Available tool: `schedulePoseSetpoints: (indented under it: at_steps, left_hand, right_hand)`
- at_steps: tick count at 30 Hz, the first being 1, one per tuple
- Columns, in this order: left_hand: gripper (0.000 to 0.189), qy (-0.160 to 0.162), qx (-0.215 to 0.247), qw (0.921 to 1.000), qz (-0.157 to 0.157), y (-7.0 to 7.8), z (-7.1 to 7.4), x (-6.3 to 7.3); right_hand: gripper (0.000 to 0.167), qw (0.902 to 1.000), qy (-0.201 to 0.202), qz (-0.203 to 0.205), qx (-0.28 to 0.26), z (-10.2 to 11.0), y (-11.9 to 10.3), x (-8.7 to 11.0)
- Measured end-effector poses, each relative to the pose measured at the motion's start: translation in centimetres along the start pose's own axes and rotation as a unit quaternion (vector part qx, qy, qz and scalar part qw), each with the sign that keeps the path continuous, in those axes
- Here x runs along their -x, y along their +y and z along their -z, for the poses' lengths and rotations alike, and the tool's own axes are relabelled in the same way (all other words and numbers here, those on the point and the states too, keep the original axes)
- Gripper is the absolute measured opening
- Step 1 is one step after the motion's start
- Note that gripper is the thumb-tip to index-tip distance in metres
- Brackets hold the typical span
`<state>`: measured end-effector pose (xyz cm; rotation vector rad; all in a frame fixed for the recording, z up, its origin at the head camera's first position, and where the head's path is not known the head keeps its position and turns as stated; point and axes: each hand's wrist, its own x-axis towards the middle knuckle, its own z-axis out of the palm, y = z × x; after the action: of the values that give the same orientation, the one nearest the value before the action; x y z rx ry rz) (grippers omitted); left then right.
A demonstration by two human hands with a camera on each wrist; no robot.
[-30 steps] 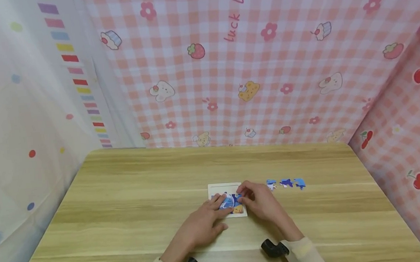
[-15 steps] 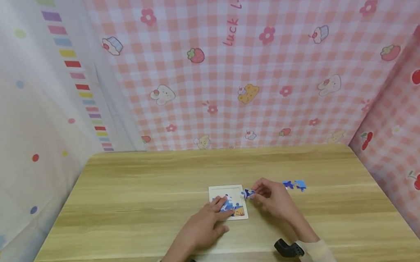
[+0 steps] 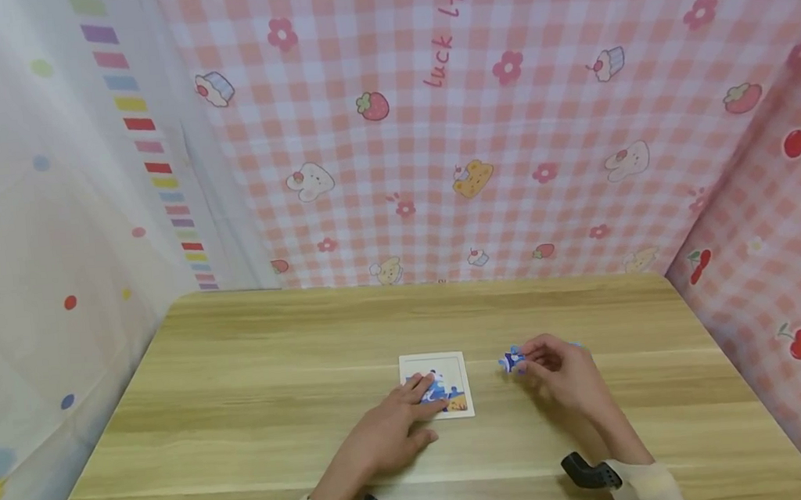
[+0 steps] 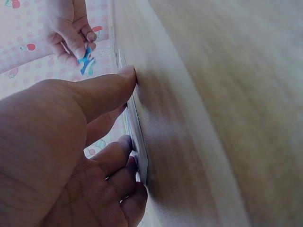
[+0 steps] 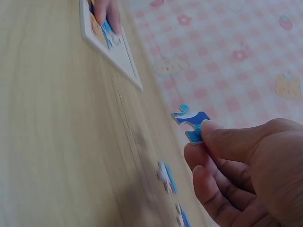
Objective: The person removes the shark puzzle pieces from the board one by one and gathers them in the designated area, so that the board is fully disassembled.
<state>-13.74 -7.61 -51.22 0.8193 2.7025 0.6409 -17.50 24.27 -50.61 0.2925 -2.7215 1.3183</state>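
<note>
A small square jigsaw puzzle with a white frame (image 3: 434,356) lies on the table, its lower part filled with blue and orange pieces. My left hand (image 3: 389,431) rests on it, fingers extended over the pieces and covering some of them. To the right of the frame, my right hand (image 3: 564,369) pinches a blue and white puzzle piece (image 5: 191,124) between thumb and fingers, held above the table. In the left wrist view, the left thumb (image 4: 106,92) lies along the frame's near edge, and the right hand shows beyond it with the piece.
Below the right hand, a loose puzzle piece (image 5: 166,178) and another puzzle piece (image 5: 182,216) lie on the wooden table (image 3: 276,370). A pink checked cloth (image 3: 420,138) hangs behind the table's back edge.
My right hand has taken the puzzle piece out of the frame's right side and carried it rightward, toward the loose pieces. My left hand has stayed on the puzzle.
</note>
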Motion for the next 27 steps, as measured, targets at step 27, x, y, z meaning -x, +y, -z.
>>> schedulePoseSetpoints:
  at_steps: [27]
  left_hand:
    - [0.053, -0.003, 0.010, 0.9999, 0.000, -0.3, -0.1, 0.0]
  right_hand:
    - [0.014, 0.9934, 0.049, -0.066, 0.079, 6.1, 5.6, 2.7]
